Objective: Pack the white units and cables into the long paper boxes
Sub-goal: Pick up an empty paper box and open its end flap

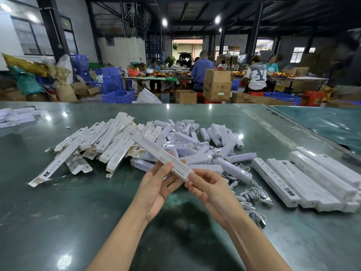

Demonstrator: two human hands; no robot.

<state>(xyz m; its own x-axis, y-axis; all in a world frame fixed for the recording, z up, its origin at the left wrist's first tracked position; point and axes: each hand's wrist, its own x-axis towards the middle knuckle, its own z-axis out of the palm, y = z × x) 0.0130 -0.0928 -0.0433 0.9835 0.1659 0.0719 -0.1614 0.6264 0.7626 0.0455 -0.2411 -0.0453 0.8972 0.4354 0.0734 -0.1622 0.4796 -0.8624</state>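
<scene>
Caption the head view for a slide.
Both hands, left and right, hold a long paper box above piled white units and cables.

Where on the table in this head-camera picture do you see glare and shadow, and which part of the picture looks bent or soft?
Head view: ceiling lights glare as bright spots on the glossy green table; a dark shadow lies on it below both hands, left hand and right hand, holding the long box; wide-angle bending curves the edges; far workers look soft.

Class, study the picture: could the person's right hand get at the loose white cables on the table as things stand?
Probably yes, once freed. The cables lie in the open just right of the right hand with nothing over them, but its fingers now pinch the end of the long paper box, which the left hand also holds.
</scene>
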